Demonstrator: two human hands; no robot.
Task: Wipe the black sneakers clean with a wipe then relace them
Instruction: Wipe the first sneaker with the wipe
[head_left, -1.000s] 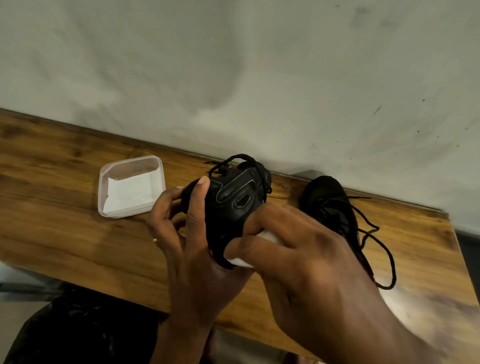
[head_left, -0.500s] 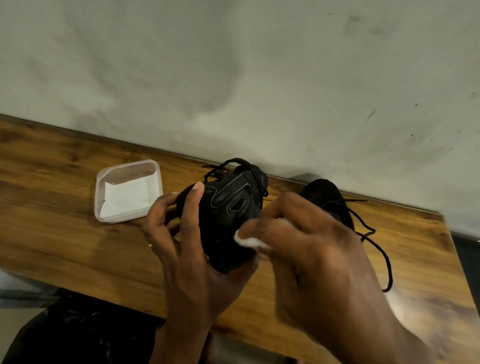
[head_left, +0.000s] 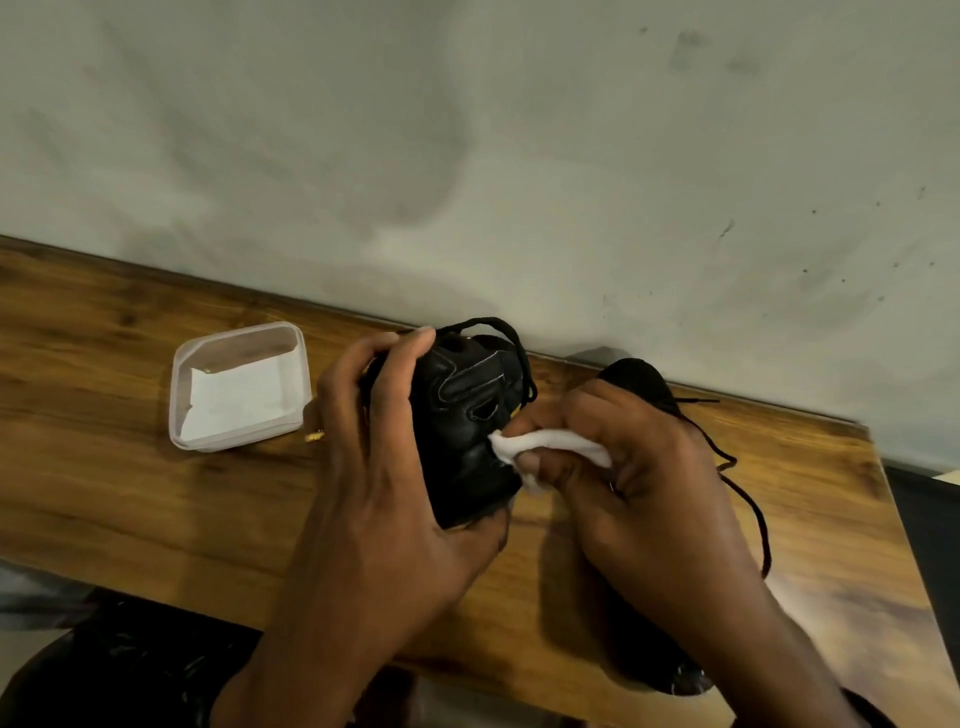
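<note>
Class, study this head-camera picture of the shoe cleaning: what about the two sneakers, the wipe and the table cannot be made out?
Second sneaker: head view, mostly behind the right hand; its lacing is unclear.
Held sneaker: head view, left hand covers one side.
Wipe: head view, partly tucked inside the right hand's fingers.
Small gold speck on the table: head view, too small to identify.

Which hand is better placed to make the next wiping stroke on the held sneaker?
Right. The right hand pinches the wipe against the sneaker; the left hand is busy gripping and steadying it.
</note>
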